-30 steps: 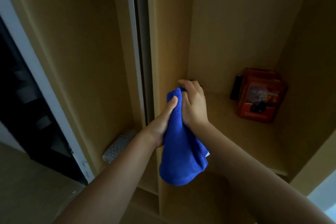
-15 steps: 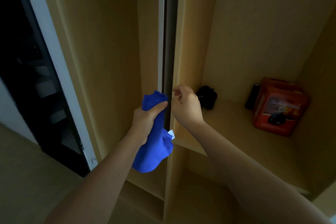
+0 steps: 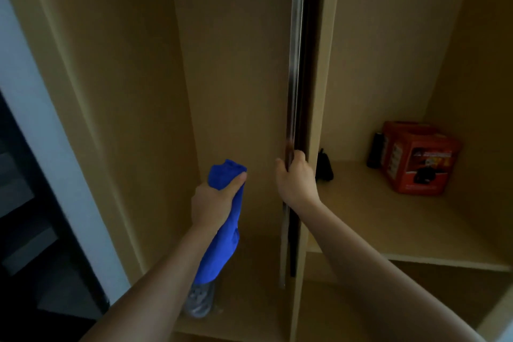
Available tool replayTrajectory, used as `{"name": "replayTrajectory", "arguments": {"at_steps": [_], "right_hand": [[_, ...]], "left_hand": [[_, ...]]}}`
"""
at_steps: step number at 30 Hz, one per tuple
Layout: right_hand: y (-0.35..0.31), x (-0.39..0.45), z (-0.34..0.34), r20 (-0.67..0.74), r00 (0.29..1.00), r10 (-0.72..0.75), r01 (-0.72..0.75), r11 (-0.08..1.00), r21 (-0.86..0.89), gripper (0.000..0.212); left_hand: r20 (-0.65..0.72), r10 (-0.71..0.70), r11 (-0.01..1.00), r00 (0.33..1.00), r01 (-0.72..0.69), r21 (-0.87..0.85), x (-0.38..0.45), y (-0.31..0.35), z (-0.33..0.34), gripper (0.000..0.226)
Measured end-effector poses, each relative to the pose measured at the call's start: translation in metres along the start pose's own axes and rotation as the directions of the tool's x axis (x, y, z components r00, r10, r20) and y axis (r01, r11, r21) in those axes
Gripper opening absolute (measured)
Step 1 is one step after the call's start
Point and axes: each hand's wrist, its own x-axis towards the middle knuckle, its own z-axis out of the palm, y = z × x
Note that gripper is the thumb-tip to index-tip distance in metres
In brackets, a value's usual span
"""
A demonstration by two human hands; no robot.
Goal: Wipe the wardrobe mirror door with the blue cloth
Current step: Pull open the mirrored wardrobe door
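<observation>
Two hands, two jobs. Left hand (image 3: 212, 204) grips the blue cloth (image 3: 222, 219) bunched in a fist, top tuft poking out above the thumb, rest hanging down along the forearm. Right hand (image 3: 295, 179) has its fingers curled round the edge of the sliding door (image 3: 295, 64), thumb on the near face.

Change vs a second ago: both hands were together on the cloth. Half a second ago the right hand had let go and was reaching for the door edge; now it's clamped on it and the hands are apart. My read: cloth handed to the left, right hand is about to drag the door across so the mirror face comes into reach. No wiping yet.

Mirror itself: only the door's edge shows, so I can't tell where the glass sits.

Materials:
- door edge: thin bright metal strip, dark channel just right of it
- wardrobe (image 3: 236, 64): matte tan laminate, flat panels, square edges
- cloth: soft, plush, saturated blue, limp
- shelf (image 3: 388, 219) on the right: red box (image 3: 419, 158) far right with a dark cylinder (image 3: 374, 150) touching its left side, small black object (image 3: 324, 165) near the right hand
- pale grey perforated object (image 3: 198, 301) on the lower left board, under the cloth's tail; can't identify it
</observation>
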Motion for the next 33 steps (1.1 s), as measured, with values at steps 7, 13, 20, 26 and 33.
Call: {"name": "replayTrajectory", "arguments": {"at_steps": [7, 13, 20, 26, 33], "right_hand": [[-0.014, 0.000, 0.004, -0.058, 0.998, -0.014, 0.012, 0.999, -0.034, 0.052], [-0.016, 0.000, -0.001, -0.075, 0.997, 0.015, -0.023, 0.995, -0.098, 0.041], [-0.015, -0.015, -0.007, -0.074, 0.997, -0.013, -0.002, 0.981, -0.191, 0.036], [-0.020, -0.034, -0.018, -0.038, 0.999, -0.018, 0.008, 0.970, -0.243, 0.035], [-0.021, -0.062, -0.035, -0.012, 1.000, -0.007, 0.004, 0.974, -0.225, 0.032]], "left_hand": [[0.141, 0.091, 0.982, 0.986, -0.112, 0.151, 0.019, 0.005, -0.012, 0.028], [0.166, 0.025, 0.997, 0.986, -0.037, 0.070, 0.015, 0.009, -0.009, 0.030], [0.202, -0.011, 1.000, 0.979, 0.008, 0.019, -0.002, 0.013, -0.004, 0.029], [0.198, -0.056, 0.998, 0.979, 0.049, 0.041, -0.017, 0.013, -0.003, 0.041], [0.175, -0.035, 0.999, 0.984, 0.034, 0.008, -0.056, 0.020, -0.004, 0.031]]}}
